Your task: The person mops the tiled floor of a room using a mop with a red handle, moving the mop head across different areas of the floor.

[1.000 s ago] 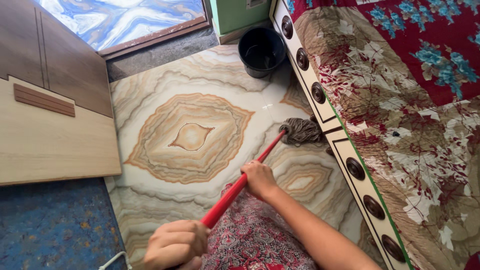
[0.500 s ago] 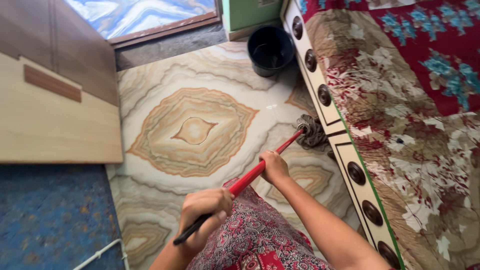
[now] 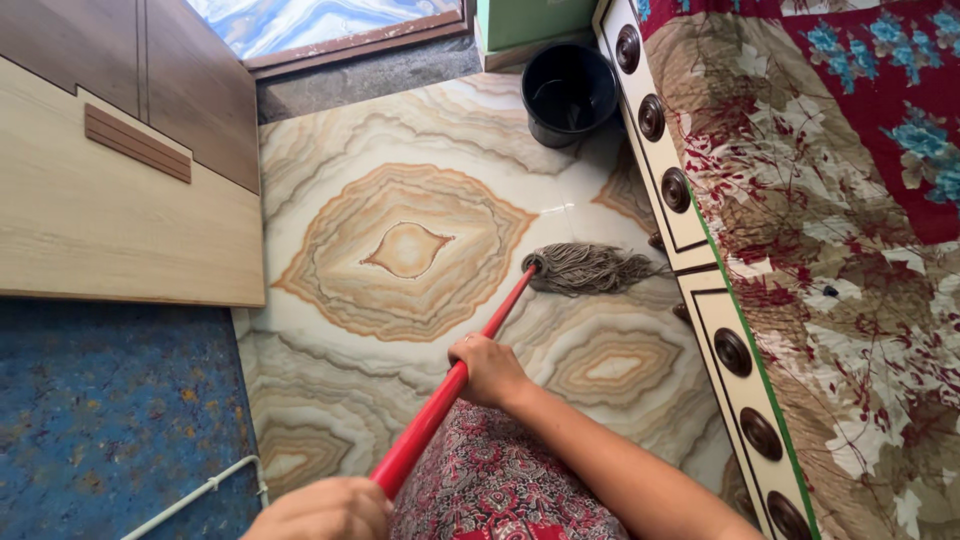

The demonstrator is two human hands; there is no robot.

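My left hand [image 3: 320, 512] was cut off by the bottom edge, hiding the red mop handle's [image 3: 450, 388] end. The mop head's [image 3: 590, 268] far strands vanished under the bed frame [image 3: 700, 290].

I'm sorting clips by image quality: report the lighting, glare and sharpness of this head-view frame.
Head view: even, soft daylight; a small bright sheen on the glossy floor tile near the mop head; faint shadow beside the black bucket; the red handle and right hand sharp; the left hand cut off by the lower edge, slightly soft.
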